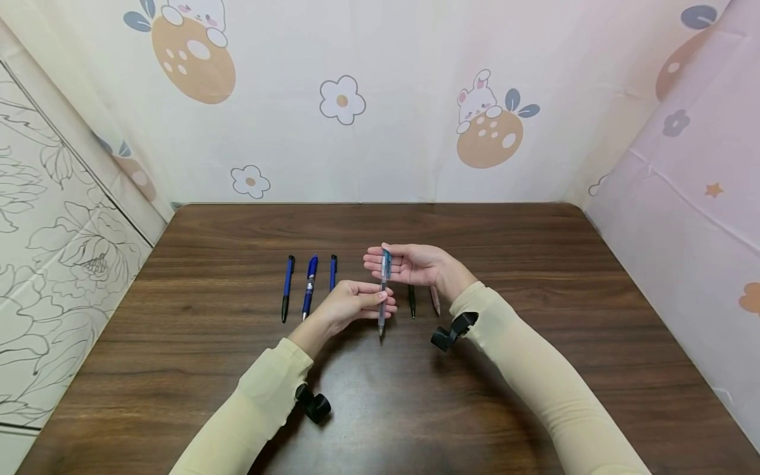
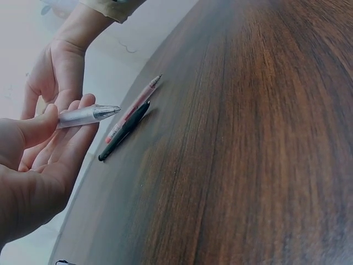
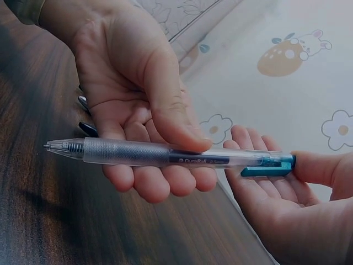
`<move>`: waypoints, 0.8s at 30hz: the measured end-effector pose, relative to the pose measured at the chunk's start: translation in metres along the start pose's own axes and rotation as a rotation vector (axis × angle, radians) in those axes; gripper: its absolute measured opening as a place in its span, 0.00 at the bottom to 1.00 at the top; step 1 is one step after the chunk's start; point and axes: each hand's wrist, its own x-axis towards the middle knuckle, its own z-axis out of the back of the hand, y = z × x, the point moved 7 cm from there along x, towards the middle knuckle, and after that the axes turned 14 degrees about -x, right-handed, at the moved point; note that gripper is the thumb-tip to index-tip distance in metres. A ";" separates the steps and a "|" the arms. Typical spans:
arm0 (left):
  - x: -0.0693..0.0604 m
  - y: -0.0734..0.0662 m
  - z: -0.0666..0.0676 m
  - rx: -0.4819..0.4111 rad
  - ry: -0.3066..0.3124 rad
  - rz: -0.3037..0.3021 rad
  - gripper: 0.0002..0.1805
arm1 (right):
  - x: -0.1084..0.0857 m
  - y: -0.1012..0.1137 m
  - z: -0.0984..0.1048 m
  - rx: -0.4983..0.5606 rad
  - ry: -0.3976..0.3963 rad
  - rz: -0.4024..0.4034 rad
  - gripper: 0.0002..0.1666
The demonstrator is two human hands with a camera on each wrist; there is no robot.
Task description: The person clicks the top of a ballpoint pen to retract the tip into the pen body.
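A clear click pen (image 3: 127, 152) with a teal clip and push button is held in the air between both hands, its tip towards the person. My left hand (image 1: 349, 305) pinches its barrel, the thumb on top and the fingers beneath. At the other end, the thumb of my right hand (image 1: 424, 265) presses on the teal button; its straight fingers lie palm up behind the clip. A small metal point shows at the tip in the right wrist view. The left wrist view shows the tip end (image 2: 105, 112) past the left fingertips.
On the brown wooden table (image 1: 380, 409), three blue pens, one at the far left (image 1: 287, 290), one in the middle (image 1: 310, 287) and one partly behind the left hand (image 1: 334, 270), lie left. A black pen (image 2: 126, 130) and a pink pen (image 2: 132, 110) lie right. Patterned curtains stand behind.
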 end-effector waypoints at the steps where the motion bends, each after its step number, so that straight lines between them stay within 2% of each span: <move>1: 0.000 0.000 0.000 0.001 0.001 0.000 0.19 | 0.000 0.000 0.000 -0.002 -0.001 0.000 0.27; 6: 0.000 -0.001 -0.001 0.003 0.002 0.000 0.19 | 0.000 0.001 0.000 -0.013 0.002 0.008 0.19; 24: -0.002 0.005 0.003 -0.019 -0.003 0.020 0.20 | 0.001 0.000 0.001 -0.011 -0.020 -0.002 0.19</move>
